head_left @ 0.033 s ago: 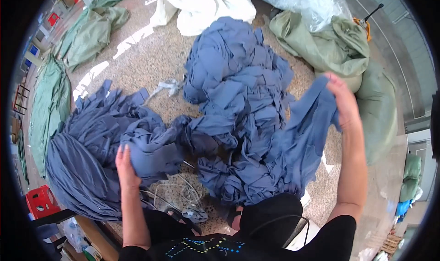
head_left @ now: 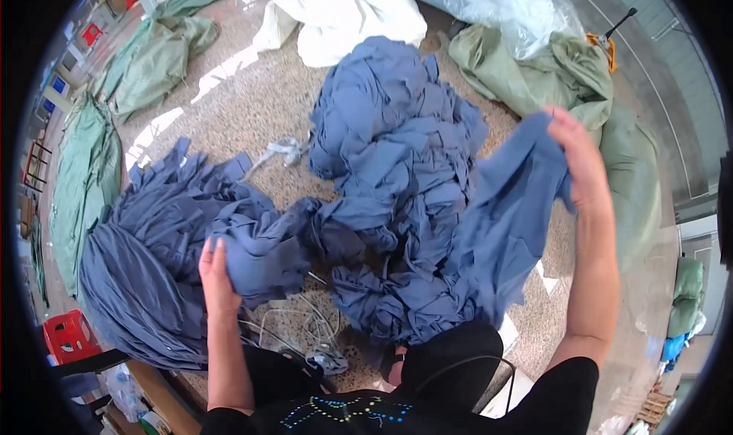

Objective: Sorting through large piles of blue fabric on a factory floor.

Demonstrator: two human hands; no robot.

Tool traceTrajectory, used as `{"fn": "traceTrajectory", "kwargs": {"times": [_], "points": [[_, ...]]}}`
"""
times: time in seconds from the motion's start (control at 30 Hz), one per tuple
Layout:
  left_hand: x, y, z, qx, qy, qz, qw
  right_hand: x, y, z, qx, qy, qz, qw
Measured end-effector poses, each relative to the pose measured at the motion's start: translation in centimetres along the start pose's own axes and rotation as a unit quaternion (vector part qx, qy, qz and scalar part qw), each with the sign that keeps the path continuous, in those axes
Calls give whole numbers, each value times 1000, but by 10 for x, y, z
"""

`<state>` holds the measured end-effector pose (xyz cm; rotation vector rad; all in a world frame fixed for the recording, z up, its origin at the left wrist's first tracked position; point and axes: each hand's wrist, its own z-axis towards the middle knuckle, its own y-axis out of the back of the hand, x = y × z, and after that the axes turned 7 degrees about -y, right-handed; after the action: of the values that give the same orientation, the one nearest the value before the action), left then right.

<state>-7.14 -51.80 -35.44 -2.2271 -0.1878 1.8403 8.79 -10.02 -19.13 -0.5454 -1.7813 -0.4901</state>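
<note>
A bunched bundle of blue cloth (head_left: pixel 259 263) is in my left hand (head_left: pixel 219 278); its fingers press against the bundle's left side, and the thumb is partly hidden. My right hand (head_left: pixel 579 156), raised at the right, pinches the upper end of a blue cloth piece (head_left: pixel 515 198). That piece hangs down and leftward onto a large heap of crumpled blue cloth (head_left: pixel 389 122) in the middle. Beside my left hand lies a second pile of blue cloth strips (head_left: pixel 145 244), gathered in long folds. Crumpled blue cloth also links the two piles.
Pale cords (head_left: pixel 305 324) lie on the speckled floor near my feet. A whitish tie (head_left: pixel 282 152) sits between the piles. White cloth (head_left: pixel 343 15), clear plastic (head_left: pixel 519 11) and green sacks (head_left: pixel 534 72) stand beyond. At the left are green cloth (head_left: pixel 84 190) and a red stool (head_left: pixel 70 337).
My right hand has risen slightly, drawing the blue cloth piece up and more outstretched. My left hand stays on its bundle. The whole view has shifted a little.
</note>
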Motion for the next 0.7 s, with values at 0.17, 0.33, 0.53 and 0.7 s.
{"fn": "traceTrajectory", "kwargs": {"times": [0.17,0.33,0.53,0.7], "points": [[-94,-36,-4,182,-111,40,976,85,-114,-10,190,32,-64,979],[-107,-67,-31,336,-377,65,861,51,-246,-61,273,196,-285,898],[-109,-19,-39,319,-221,-44,921,2,-290,-80,393,259,-49,881],[-178,2,-18,225,-97,-260,934,-41,-351,-82,481,91,54,870]]}}
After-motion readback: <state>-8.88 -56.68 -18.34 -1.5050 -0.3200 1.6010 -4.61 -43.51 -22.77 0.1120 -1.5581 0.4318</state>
